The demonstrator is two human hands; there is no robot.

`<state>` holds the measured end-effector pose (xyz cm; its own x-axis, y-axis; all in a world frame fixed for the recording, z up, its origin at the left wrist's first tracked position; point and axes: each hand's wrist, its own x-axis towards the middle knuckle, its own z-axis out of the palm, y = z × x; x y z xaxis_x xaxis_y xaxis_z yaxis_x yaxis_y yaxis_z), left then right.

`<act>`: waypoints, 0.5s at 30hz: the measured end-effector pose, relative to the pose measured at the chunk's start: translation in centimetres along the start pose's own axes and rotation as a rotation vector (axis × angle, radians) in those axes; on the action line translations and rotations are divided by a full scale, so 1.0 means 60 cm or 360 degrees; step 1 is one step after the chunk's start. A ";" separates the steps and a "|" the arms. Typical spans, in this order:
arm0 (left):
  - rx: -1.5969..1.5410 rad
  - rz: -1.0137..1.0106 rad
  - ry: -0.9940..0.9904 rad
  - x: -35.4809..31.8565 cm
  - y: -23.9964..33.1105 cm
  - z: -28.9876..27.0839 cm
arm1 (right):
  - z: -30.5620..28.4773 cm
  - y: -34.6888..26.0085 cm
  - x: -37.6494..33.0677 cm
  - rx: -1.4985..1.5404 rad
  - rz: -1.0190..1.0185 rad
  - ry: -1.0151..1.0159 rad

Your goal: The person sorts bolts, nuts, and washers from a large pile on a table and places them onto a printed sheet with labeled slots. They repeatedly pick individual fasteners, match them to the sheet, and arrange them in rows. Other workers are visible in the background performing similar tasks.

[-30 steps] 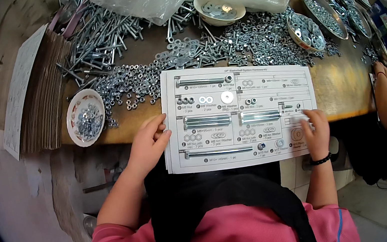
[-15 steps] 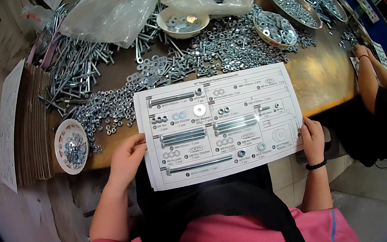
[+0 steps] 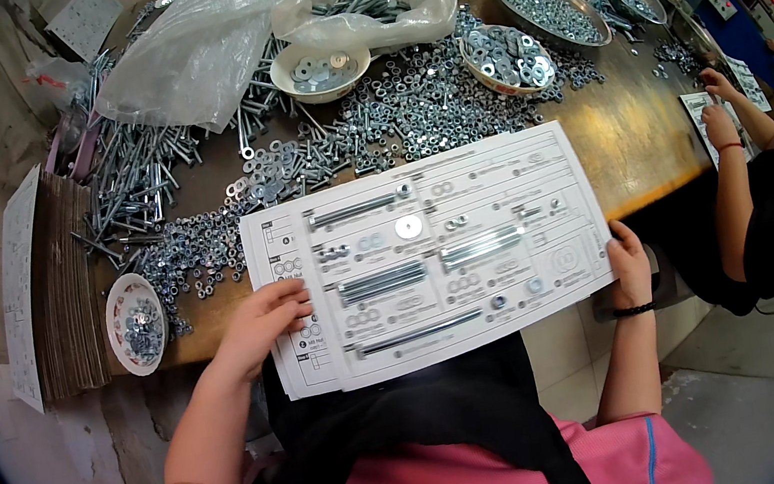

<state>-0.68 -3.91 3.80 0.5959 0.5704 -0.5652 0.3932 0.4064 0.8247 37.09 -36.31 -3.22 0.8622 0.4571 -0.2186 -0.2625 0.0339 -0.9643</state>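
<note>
A printed hardware card [image 3: 478,304], with bolts, nuts and washers laid on it, lies tilted over my lap at the table's front edge. Beneath it a second printed sheet [image 3: 300,382] sticks out along the left side. My right hand [image 3: 628,267] grips the card's right edge, thumb on top and the other fingers hidden underneath. Over the exposed strip of the lower sheet, my left hand [image 3: 263,324] has its fingers stretched toward the card's left edge, some of them touching paper.
Loose bolts [image 3: 133,171] and nuts [image 3: 387,115] cover the table behind the card. Bowls of washers [image 3: 507,59] and small parts [image 3: 139,327], a plastic bag [image 3: 188,71] and a cardboard stack [image 3: 61,294] surround them. Another person's hands [image 3: 719,113] work at the right.
The hardware card has slid right and turned slightly, baring the lower sheet's left strip. My left hand has moved from the edge onto that strip. The view has shifted a little.
</note>
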 end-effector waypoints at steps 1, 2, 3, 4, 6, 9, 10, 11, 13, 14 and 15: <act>-0.0011 0.0002 -0.0054 0.011 -0.002 0.014 | -0.011 0.004 0.006 0.0085 -0.0031 0.0138; -0.0026 0.0007 -0.0114 0.025 -0.007 0.029 | -0.029 0.010 0.014 0.0216 -0.0109 0.0238; -0.0041 0.0012 -0.0174 0.034 -0.006 0.046 | -0.045 0.017 0.016 0.0404 -0.0191 0.0364; -0.0022 0.0011 -0.0224 0.041 0.001 0.068 | -0.054 0.023 0.017 0.0651 -0.0188 0.0485; 0.0014 0.0015 -0.0313 0.053 0.019 0.113 | -0.047 0.022 0.015 0.0940 -0.0185 0.0621; 0.0049 0.0042 -0.0447 0.084 0.014 0.165 | -0.002 0.017 -0.016 0.1055 -0.0175 0.0667; 0.0052 0.0044 -0.0492 0.089 0.016 0.184 | 0.002 0.026 -0.020 0.1098 -0.0161 0.0655; 0.0055 0.0047 -0.0539 0.094 0.019 0.203 | 0.009 0.031 -0.025 0.1139 -0.0149 0.0642; 0.0077 0.0076 -0.0637 0.107 0.018 0.237 | 0.030 0.038 -0.039 0.1173 -0.0121 0.0603; 0.0096 0.0102 -0.0680 0.114 0.013 0.253 | 0.041 0.041 -0.045 0.1194 -0.0120 0.0580; 0.0115 0.0128 -0.0722 0.118 0.013 0.267 | 0.048 0.042 -0.048 0.1215 -0.0118 0.0557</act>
<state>15.09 -11.00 0.72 0.8662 0.2214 -0.4479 0.3714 0.3141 0.8737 32.69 -35.01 -4.58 0.9404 0.1322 -0.3135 -0.3121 0.7020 -0.6402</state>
